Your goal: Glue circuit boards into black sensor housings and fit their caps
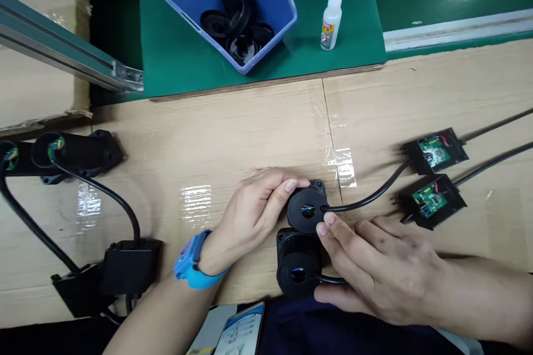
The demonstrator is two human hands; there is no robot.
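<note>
Where the picture ends at the left, the black housings [79, 152] and their cables are cut off, and the closed black boxes [125, 269] below them run into shadow. At the bottom edge a phone screen [244, 333] is cropped.

On the green mat [175, 55], the blue bin [275, 0] holds a heap of black rings [239, 25], too tangled to count.

On the cardboard in front of you, your left hand [254, 211] grips the upper round housing [307, 211] by its left rim. It is black, with a disc face and a small hole showing coloured wires. It touches the lower housing [297, 266]. Your right hand [387, 266] lies with fingers stretched out, two fingertips [328, 217] pressing on the right rim where the cable [375, 194] leaves. It hides part of the lower cable.
</note>
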